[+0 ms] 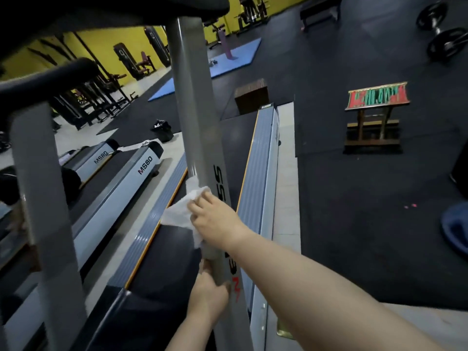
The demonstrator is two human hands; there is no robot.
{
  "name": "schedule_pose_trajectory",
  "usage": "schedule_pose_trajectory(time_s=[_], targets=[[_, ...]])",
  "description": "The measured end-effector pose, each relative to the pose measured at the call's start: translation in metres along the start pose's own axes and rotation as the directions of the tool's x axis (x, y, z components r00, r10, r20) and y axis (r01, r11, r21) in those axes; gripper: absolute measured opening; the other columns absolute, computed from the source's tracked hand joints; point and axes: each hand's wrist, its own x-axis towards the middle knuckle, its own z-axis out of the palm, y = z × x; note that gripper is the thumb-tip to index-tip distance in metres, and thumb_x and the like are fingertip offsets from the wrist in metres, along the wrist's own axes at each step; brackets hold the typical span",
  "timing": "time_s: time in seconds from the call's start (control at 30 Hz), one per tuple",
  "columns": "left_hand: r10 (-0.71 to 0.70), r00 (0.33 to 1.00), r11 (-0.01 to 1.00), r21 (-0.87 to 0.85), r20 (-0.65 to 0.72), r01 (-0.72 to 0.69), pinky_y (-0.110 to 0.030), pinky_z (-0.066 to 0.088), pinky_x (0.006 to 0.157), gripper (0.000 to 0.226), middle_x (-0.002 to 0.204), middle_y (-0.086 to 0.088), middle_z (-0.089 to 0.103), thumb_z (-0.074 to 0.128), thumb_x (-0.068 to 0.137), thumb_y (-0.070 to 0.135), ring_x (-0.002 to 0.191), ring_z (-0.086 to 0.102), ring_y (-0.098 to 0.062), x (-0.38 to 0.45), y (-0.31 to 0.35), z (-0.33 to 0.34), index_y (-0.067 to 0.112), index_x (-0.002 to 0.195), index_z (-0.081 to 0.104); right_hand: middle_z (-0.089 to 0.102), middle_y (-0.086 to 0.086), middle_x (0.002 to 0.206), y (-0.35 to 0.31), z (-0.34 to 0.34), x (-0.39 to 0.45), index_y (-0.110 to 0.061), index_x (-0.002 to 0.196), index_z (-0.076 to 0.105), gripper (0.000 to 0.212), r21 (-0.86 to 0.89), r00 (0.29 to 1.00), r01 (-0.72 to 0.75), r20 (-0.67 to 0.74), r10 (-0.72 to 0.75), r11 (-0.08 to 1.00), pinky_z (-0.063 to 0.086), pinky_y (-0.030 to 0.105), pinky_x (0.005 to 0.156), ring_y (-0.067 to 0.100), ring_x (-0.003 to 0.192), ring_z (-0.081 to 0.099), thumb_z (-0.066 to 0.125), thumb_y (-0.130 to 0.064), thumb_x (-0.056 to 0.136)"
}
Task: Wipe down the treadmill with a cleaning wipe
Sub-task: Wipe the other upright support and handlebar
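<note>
A grey treadmill upright post (195, 117) with lettering runs diagonally through the middle of the view. My right hand (215, 219) wraps a white cleaning wipe (182, 209) round the post, fingers curled over the cloth. Lower on the same post my left hand (210, 292) grips the bare metal. The treadmill's black belt (162, 262) and grey side rail (260, 178) lie below the post. A second grey upright (45, 224) stands at the left.
Two more treadmills marked MS80 (145, 164) lie to the left. A wooden box (252, 96) sits beyond the belt end. A small wooden stand with a red-green top (377, 97), a barbell (443, 34), blue mats (235, 57) and a black bin (162, 130) stand on the dark floor.
</note>
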Motion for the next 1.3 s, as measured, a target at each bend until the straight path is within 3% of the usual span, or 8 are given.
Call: schedule_pose_trajectory(time_s=[0.1, 0.27, 0.47, 0.73, 0.97, 1.03, 1.17, 1.3], targets=[[-0.099, 0.994, 0.994, -0.043, 0.047, 0.101, -0.025, 0.044, 0.095, 0.079, 0.14, 0.005, 0.052, 0.06, 0.08, 0.025, 0.124, 0.054, -0.014, -0.002, 0.019, -0.007, 0.022, 0.153, 0.03, 0.047, 0.0, 0.141, 0.04, -0.017, 0.013, -0.017, 0.14, 0.049, 0.043, -0.034, 0.999, 0.054, -0.004, -0.054, 0.998, -0.001, 0.051, 0.121, 0.03, 0.141, 0.031, 0.037, -0.032, 0.101], [-0.04, 0.999, 0.997, -0.064, -0.012, 0.039, -0.027, 0.033, 0.113, 0.081, 0.155, 0.004, 0.033, 0.055, 0.086, 0.024, 0.14, 0.036, -0.014, 0.009, 0.075, -0.025, 0.019, 0.157, 0.017, 0.04, 0.003, 0.151, 0.124, -0.051, 0.066, -0.011, 0.149, 0.034, 0.051, -0.056, 0.998, 0.023, -0.055, -0.026, 0.998, -0.008, 0.048, 0.119, 0.029, 0.144, 0.025, 0.031, -0.029, 0.101], [-0.112, 0.983, 0.983, -0.158, -0.143, 0.089, -0.028, 0.014, 0.121, 0.085, 0.164, -0.008, 0.015, 0.059, 0.086, 0.01, 0.151, 0.016, -0.019, 0.032, 0.133, -0.056, 0.008, 0.157, 0.014, 0.054, -0.005, 0.138, 0.119, -0.047, 0.055, -0.019, 0.137, 0.053, 0.044, 0.011, 0.901, 0.426, 0.084, -0.425, 0.905, -0.005, 0.043, 0.121, 0.023, 0.137, 0.037, 0.04, -0.03, 0.096], [-0.05, 0.978, 0.981, -0.195, -0.201, 0.01, -0.012, 0.003, 0.109, 0.077, 0.165, 0.001, 0.008, 0.053, 0.095, 0.008, 0.151, 0.007, -0.01, 0.045, 0.176, -0.089, 0.011, 0.158, 0.01, 0.051, 0.001, 0.144, 0.23, -0.092, 0.128, -0.013, 0.143, 0.048, 0.054, -0.164, 0.978, 0.167, -0.098, -0.184, 0.972, 0.008, 0.046, 0.12, 0.028, 0.135, 0.042, 0.034, -0.028, 0.093], [-0.014, 0.987, 0.968, -0.249, -0.16, -0.027, -0.022, 0.015, 0.117, 0.072, 0.164, 0.003, 0.016, 0.054, 0.095, 0.012, 0.15, 0.017, -0.01, 0.051, 0.207, -0.11, 0.017, 0.157, 0.018, 0.07, -0.011, 0.113, 0.226, -0.094, 0.103, -0.025, 0.12, 0.07, 0.049, -0.12, 0.869, 0.492, 0.016, -0.494, 0.862, 0.037, 0.039, 0.11, 0.016, 0.113, 0.063, 0.052, -0.032, 0.076], [-0.001, 0.988, 0.966, -0.255, -0.153, -0.039, -0.016, 0.01, 0.113, 0.071, 0.164, 0.008, 0.013, 0.052, 0.096, 0.014, 0.15, 0.013, -0.006, 0.05, 0.211, -0.113, 0.019, 0.158, 0.017, 0.072, -0.004, 0.107, 0.254, -0.11, 0.135, -0.016, 0.12, 0.069, 0.05, -0.13, 0.907, 0.389, -0.117, -0.403, 0.912, 0.04, 0.043, 0.108, 0.023, 0.107, 0.064, 0.058, -0.031, 0.074], [0.012, 0.987, 0.959, -0.279, -0.162, -0.057, -0.018, 0.009, 0.113, 0.07, 0.164, 0.012, 0.01, 0.049, 0.097, 0.016, 0.149, 0.012, -0.005, 0.057, 0.222, -0.124, 0.025, 0.158, 0.018, 0.064, 0.009, 0.127, 0.3, -0.145, 0.177, -0.006, 0.129, 0.062, 0.062, -0.075, 0.98, 0.094, -0.171, -0.106, 0.993, 0.033, 0.048, 0.114, 0.032, 0.12, 0.057, 0.027, -0.024, 0.081], [0.011, 0.98, 0.97, -0.235, -0.2, -0.059, -0.025, 0.012, 0.118, 0.07, 0.165, 0.012, 0.008, 0.051, 0.096, 0.016, 0.15, 0.009, -0.007, 0.066, 0.235, -0.127, 0.025, 0.158, 0.019, 0.059, 0.005, 0.135, 0.276, -0.117, 0.15, -0.012, 0.131, 0.061, 0.06, -0.012, 0.911, 0.395, -0.121, -0.394, 0.918, 0.017, 0.045, 0.117, 0.029, 0.132, 0.049, 0.032, -0.024, 0.08]])
